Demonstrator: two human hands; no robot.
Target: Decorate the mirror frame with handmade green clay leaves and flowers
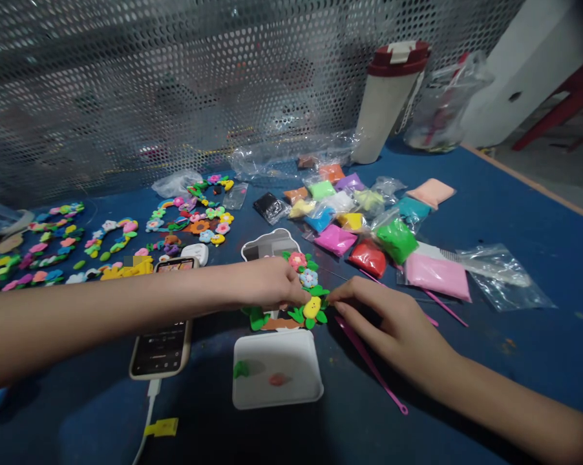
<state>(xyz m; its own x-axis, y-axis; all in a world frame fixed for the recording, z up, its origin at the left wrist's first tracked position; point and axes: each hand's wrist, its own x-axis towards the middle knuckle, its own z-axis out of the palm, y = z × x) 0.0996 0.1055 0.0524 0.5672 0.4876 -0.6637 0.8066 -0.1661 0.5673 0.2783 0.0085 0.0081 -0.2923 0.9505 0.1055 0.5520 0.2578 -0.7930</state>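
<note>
A small cloud-shaped mirror (pixel 267 245) lies on the blue table, its right side decorated with a coral clay flower (pixel 296 260), a blue clay flower (pixel 309 278) and a yellow clay piece (pixel 313 307) among green leaves. My left hand (pixel 272 284) reaches across the mirror, fingers curled closed beside the yellow piece; whatever they grip is hidden. From the right, my right hand (pixel 388 316) has thumb and forefinger pinched at the green leaves' edge; what is between them is too small to make out. Below the mirror is a white plastic tray (pixel 298 394) with green and reddish clay bits.
A phone (pixel 160 352) on a charging cable lies under my left forearm. Bagged clay packs (pixel 335 240) spread behind my right hand, near a white tumbler (pixel 388 110). Pink modelling tools (pixel 369 361) lie by my right hand. Clay-decorated frames (pixel 112 239) fill the left.
</note>
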